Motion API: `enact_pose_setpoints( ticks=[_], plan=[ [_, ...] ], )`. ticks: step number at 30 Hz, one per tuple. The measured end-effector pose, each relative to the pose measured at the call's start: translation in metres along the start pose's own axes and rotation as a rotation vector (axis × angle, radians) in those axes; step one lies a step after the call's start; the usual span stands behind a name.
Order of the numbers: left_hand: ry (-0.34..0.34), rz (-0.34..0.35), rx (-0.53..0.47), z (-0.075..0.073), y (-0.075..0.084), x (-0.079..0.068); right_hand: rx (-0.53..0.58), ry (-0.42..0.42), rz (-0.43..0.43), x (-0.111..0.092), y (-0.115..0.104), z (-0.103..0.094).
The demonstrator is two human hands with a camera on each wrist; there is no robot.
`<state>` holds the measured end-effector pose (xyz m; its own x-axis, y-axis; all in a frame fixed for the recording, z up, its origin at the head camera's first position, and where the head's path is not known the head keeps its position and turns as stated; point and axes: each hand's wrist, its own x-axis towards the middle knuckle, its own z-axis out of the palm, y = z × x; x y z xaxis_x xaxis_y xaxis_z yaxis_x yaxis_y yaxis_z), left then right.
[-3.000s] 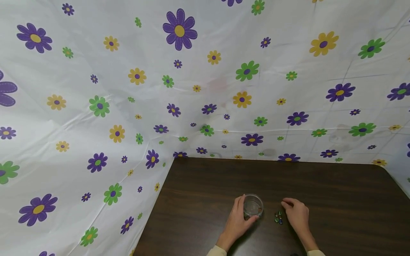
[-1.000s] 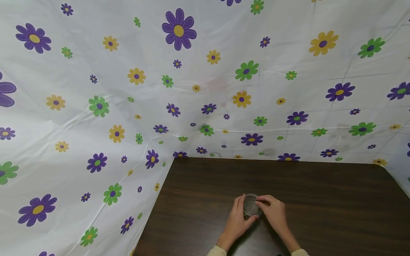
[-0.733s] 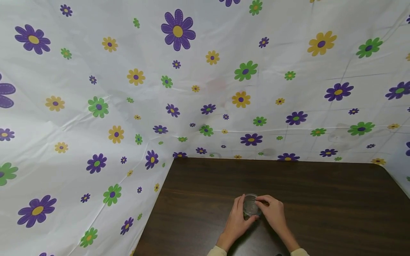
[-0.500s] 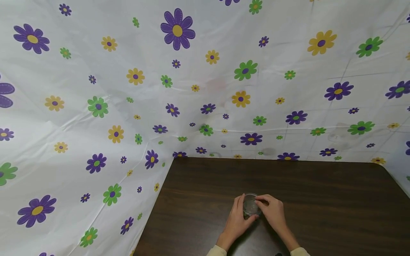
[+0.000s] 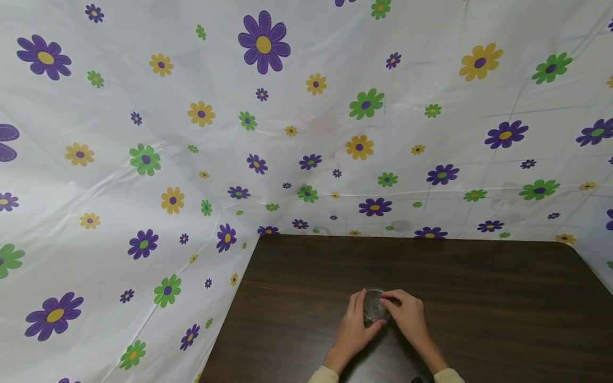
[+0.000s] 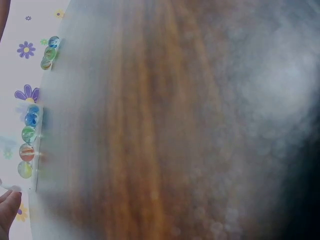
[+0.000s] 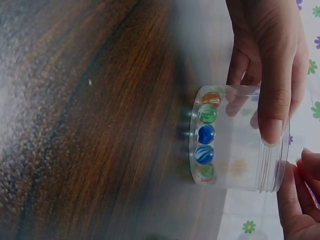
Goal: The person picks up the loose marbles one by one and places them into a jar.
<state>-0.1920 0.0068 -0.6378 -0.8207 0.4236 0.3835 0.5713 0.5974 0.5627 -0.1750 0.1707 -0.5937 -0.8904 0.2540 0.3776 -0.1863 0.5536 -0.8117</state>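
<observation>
In the head view my left hand (image 5: 353, 332) grips a clear round jar (image 5: 374, 290) standing on the table. The right wrist view shows several glass marbles (image 7: 205, 134) in a layer at the jar's bottom, with my left thumb (image 7: 274, 112) across its wall near the threaded rim. Right over the opening is my right hand (image 5: 409, 319), thumb and index fingertips close together; I cannot tell whether they pinch anything. A small dark spot shows inside the jar below them. In the left wrist view, loose marbles (image 6: 50, 53) lie beside the jar; in the head view they are hidden.
A dark brown wooden table (image 5: 297, 276) lies under the hands, its far edge against a white flower-print sheet (image 5: 287, 175). The sheet also runs along the table's left side. Blurred tabletop fills most of the left wrist view.
Three seconds ago my right hand was beside loose marbles right of the jar; it has moved left to the jar's opening and stays there. A small dark spot now shows inside. My left hand keeps its grip.
</observation>
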Motion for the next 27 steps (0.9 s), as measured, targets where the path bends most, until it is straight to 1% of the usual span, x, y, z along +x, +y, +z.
enact_pose_setpoints(
  ticks=[8,17,20,23,27],
  plan=[
    [0.006,0.013,0.002,0.0008,-0.0011,-0.0001,0.017,0.014,-0.036,-0.0001,-0.0018,0.0001],
    [0.021,0.021,0.006,0.0016,-0.0015,-0.0011,0.044,-0.008,-0.018,-0.0016,-0.0026,-0.0005],
    [0.014,0.017,-0.005,0.0020,-0.0019,-0.0011,0.050,0.019,-0.020,-0.0027,-0.0013,-0.0003],
    [0.009,0.013,-0.013,0.0026,-0.0025,-0.0009,0.058,0.068,-0.041,-0.0034,0.0005,-0.0010],
    [0.024,0.019,-0.009,0.0036,-0.0033,-0.0004,0.051,0.118,-0.066,-0.0014,0.0028,-0.0050]
  ],
)
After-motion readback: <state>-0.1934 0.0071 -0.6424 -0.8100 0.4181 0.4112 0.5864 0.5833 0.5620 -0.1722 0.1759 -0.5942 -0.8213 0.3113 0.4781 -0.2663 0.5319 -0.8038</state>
